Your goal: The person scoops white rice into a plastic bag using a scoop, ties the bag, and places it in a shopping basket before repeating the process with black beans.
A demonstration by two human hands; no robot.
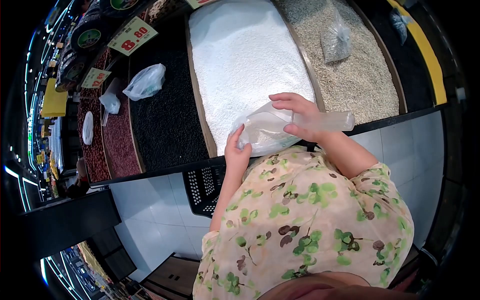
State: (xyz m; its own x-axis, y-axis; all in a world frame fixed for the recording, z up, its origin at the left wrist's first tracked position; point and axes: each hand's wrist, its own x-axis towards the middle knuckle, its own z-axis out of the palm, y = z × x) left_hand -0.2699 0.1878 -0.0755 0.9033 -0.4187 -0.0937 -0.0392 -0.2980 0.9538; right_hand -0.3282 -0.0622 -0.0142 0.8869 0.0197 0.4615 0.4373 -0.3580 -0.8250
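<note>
A clear plastic bag [272, 145] bulges low over the front edge of the bin of white grains [240, 55]. My left hand [237, 152] grips its left side between thumb and fingers. On the other side, my right hand [305, 117] curves around a translucent plastic scoop [337, 121], whose handle sticks out to the right past the wrist. The scoop's front end lies at the bag's mouth, where the layers of clear plastic blur together. How much the bag contains is hard to make out.
Dark beans [165, 120] and red beans [120, 145] fill bins on the left, with plastic bags [146, 81] on top. Pale grains [345, 82] with a tied bag [336, 40] lie right. Price signs [132, 36] stand upper left; a black basket [202, 190] sits below.
</note>
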